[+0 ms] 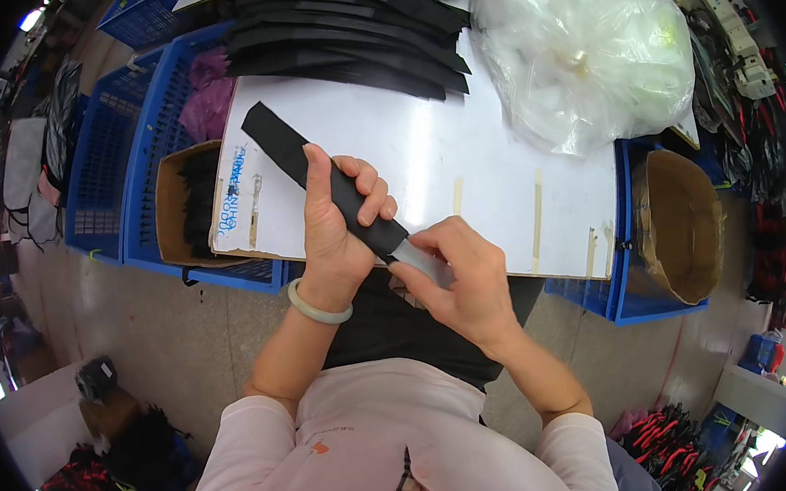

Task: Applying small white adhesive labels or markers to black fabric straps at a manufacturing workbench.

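A long, flat black fabric sleeve (274,138) slants across my front, over the near edge of the white tabletop. My left hand (328,222) is wrapped round its lower half, with the thumb laid along the top. At the sleeve's lower end a translucent grey plastic strip (421,262) sticks out, pinched between the thumb and fingers of my right hand (471,284). The strip's upper end meets the mouth of the sleeve; how far it reaches inside is hidden. Several similar black pieces (350,34) lie in an overlapping pile at the table's far side.
A big clear plastic bag (582,71) fills the table's far right. Blue crates (146,161) flank the table on the left, one with a cardboard box (169,214) of black pieces. Another cardboard box (681,227) sits in a blue crate at right.
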Demonstrator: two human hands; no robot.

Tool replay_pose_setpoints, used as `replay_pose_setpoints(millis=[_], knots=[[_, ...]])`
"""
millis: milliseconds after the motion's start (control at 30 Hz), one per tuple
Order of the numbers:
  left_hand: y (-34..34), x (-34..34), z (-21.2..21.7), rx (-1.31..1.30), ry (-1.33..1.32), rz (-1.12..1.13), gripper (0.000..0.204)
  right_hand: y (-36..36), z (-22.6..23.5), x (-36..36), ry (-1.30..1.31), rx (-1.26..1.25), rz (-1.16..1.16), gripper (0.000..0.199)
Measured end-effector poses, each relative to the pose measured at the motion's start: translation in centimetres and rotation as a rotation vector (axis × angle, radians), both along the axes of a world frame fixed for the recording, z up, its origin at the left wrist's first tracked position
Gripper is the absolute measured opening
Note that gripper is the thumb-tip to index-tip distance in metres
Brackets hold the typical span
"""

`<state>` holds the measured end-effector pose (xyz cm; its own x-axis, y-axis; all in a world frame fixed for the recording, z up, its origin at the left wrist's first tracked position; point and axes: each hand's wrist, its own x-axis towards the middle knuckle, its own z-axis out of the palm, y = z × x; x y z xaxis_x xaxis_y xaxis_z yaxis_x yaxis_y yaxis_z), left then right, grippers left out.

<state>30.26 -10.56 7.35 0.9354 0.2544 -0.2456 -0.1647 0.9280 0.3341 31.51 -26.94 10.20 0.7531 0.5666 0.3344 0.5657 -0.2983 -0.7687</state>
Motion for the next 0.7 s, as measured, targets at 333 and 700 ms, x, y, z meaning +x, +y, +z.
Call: replay_pose_setpoints(millis=[333,700], knots=[[1.2,0.0,0.2,-0.176,-0.012,0.08,0.049,-1.0,-0.3,0.2,0.08,0.026,0.089,0.024],[2.2,-0.3,-0.2,0.013,-0.098,0.123,0.045,-0.2,0.4,0.1,-0.125,-0.074,0.032,0.038]])
